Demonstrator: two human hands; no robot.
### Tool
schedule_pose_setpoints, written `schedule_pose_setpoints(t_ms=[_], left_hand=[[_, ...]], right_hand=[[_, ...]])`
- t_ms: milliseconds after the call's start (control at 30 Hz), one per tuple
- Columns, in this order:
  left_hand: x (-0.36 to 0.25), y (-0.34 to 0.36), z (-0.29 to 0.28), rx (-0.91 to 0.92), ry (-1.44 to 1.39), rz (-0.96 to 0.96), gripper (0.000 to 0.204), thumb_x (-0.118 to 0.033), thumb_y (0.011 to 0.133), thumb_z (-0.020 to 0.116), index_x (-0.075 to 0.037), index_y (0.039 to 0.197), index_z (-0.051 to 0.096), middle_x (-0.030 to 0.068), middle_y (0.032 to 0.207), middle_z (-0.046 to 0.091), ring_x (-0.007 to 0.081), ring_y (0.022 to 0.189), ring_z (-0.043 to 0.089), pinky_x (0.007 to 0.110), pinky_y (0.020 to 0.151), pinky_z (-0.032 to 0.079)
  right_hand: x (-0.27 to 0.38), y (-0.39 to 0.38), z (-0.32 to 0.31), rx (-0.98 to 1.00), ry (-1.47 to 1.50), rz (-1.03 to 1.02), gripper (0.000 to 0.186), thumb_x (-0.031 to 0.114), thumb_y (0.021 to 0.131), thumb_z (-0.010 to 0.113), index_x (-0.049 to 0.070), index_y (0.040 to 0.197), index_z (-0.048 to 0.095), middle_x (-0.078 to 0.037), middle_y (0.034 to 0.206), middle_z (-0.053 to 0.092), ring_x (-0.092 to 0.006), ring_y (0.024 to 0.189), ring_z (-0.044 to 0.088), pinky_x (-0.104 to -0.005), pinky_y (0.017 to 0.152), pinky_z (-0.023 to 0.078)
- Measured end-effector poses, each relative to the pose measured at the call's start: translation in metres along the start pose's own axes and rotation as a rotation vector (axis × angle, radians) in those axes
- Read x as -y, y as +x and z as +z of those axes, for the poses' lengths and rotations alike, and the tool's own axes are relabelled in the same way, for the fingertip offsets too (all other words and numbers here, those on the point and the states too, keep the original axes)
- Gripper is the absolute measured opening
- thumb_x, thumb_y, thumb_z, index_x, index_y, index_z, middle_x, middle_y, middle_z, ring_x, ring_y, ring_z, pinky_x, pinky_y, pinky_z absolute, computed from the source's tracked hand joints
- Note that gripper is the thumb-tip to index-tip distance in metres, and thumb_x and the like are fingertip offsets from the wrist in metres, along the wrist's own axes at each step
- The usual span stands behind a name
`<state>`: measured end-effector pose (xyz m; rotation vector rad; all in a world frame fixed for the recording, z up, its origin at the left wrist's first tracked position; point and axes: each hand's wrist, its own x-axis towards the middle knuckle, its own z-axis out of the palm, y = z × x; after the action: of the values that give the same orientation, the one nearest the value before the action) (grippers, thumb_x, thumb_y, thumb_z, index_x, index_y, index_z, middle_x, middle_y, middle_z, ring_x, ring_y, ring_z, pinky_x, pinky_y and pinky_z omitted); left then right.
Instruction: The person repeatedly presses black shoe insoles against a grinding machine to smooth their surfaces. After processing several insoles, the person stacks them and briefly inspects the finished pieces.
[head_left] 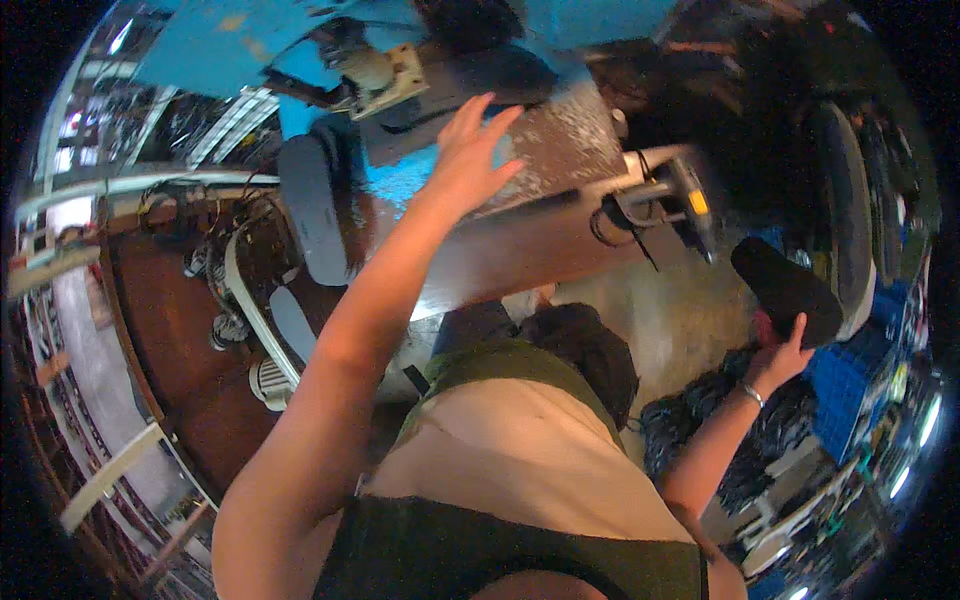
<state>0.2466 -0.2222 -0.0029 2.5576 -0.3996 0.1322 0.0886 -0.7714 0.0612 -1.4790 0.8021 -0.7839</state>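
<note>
My left hand [472, 158] is stretched out over a worn brown work table [565, 150], fingers spread and nothing in them. Just beyond its fingertips lies a dark grey padded piece [495, 75] with a rounded end. Out to the right, my right hand [782, 362] grips the lower end of a black, flat, round-ended piece shaped like a sole [785, 288]. Its thumb side shows against the piece; the other fingers are mostly hidden. Another long grey padded piece [312, 205] stands at the table's left side.
A device with a cream plate [395, 82] sits at the table's far left. A black device with a yellow part [672, 198] is at its right edge. A tall grey pad [848, 200], a blue crate [845, 395] and a dark heap [690, 430] are on the right.
</note>
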Motion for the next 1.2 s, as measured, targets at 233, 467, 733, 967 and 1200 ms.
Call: schedule_pose_setpoints(t_ms=[233, 467, 733, 967, 1200], left_hand=[[0.035, 0.129, -0.008, 0.446, 0.507, -0.224, 0.098, -0.045, 0.08, 0.089, -0.037, 0.166, 0.041, 0.0265, 0.175, 0.026, 0.0504, 0.161, 0.024, 0.079, 0.123, 0.012], [-0.005, 0.024, 0.018, 0.547, 0.33, 0.077, 0.103, -0.05, 0.078, 0.09, -0.043, 0.167, 0.039, 0.0243, 0.175, 0.026, 0.0498, 0.162, 0.02, 0.076, 0.126, 0.012], [0.028, -0.109, -0.004, 0.447, 0.09, -0.24, 0.102, -0.037, 0.082, 0.092, -0.048, 0.167, 0.037, 0.0172, 0.181, 0.014, 0.0375, 0.168, 0.012, 0.075, 0.126, 0.014], [0.037, -0.143, -0.003, 0.332, 0.05, -0.276, 0.098, -0.031, 0.083, 0.091, -0.042, 0.167, 0.04, 0.0161, 0.178, 0.023, 0.0398, 0.165, 0.019, 0.071, 0.128, 0.018], [0.016, -0.209, -0.048, 0.084, -0.224, -0.372, 0.084, -0.026, 0.078, 0.093, -0.032, 0.154, 0.06, 0.0162, 0.166, 0.041, 0.0423, 0.15, 0.04, 0.059, 0.126, 0.03]], right_hand=[[0.084, -0.097, 0.206, 0.448, 0.151, -0.036, 0.036, 0.007, 0.1, 0.079, 0.002, 0.132, 0.064, -0.012, 0.134, 0.07, -0.0244, 0.113, 0.07, -0.0413, 0.099, 0.06], [0.072, -0.167, 0.379, 0.989, 0.359, 0.144, 0.037, 0.01, 0.1, 0.079, 0.004, 0.131, 0.059, -0.012, 0.13, 0.069, -0.0291, 0.111, 0.073, -0.048, 0.084, 0.067], [-0.047, -0.184, 0.479, 1.022, 0.099, 0.511, 0.04, 0.012, 0.099, 0.078, 0.004, 0.134, 0.062, -0.012, 0.125, 0.074, -0.0302, 0.1, 0.076, -0.045, 0.075, 0.069], [-0.071, -0.196, 0.487, 1.005, 0.116, 0.535, 0.037, 0.011, 0.098, 0.078, 0.005, 0.131, 0.062, -0.012, 0.123, 0.074, -0.0307, 0.099, 0.077, -0.0435, 0.072, 0.069], [-0.087, -0.199, 0.492, 0.952, 0.12, 0.542, 0.042, 0.009, 0.098, 0.079, 0.009, 0.135, 0.059, -0.013, 0.129, 0.072, -0.0352, 0.111, 0.075, -0.0512, 0.085, 0.067]])
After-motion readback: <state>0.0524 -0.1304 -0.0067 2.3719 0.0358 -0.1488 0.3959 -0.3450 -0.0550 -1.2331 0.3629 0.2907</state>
